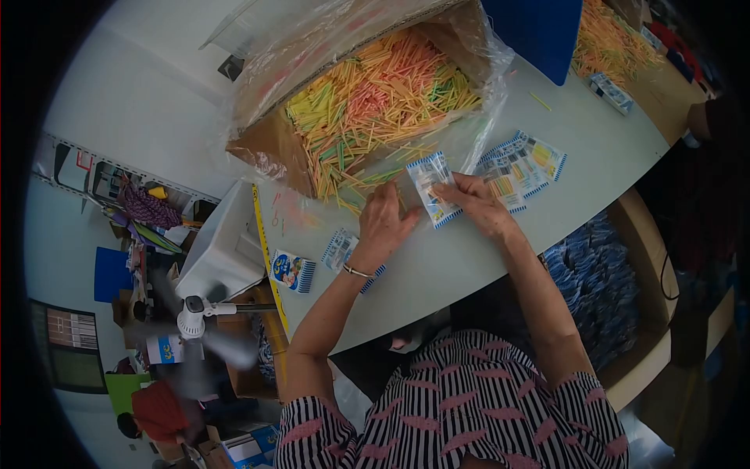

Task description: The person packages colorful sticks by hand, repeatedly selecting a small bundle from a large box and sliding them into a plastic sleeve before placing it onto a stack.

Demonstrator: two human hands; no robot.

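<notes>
My right hand (486,205) pinches a small clear packet (431,186) with blue striped ends and print on it, held up over the grey table. My left hand (383,224) is at the near edge of a pile of thin coloured sticks (383,102) in a plastic-lined cardboard box (269,144). Its thumb stands apart from the fingers, whose tips are partly hidden beside the sticks. Under my left wrist lies another packet (337,248), partly covered. A blue and white packet (292,271) rests to its left. Several filled packets (522,168) lie fanned out right of my right hand.
At the lower right, a carton (652,289) holds many blue packets (595,289). A blue panel (535,35) stands behind the table (437,273). More sticks (613,47) and a packet (610,93) are at the far right. A fan (195,316) and a person (160,413) are at left.
</notes>
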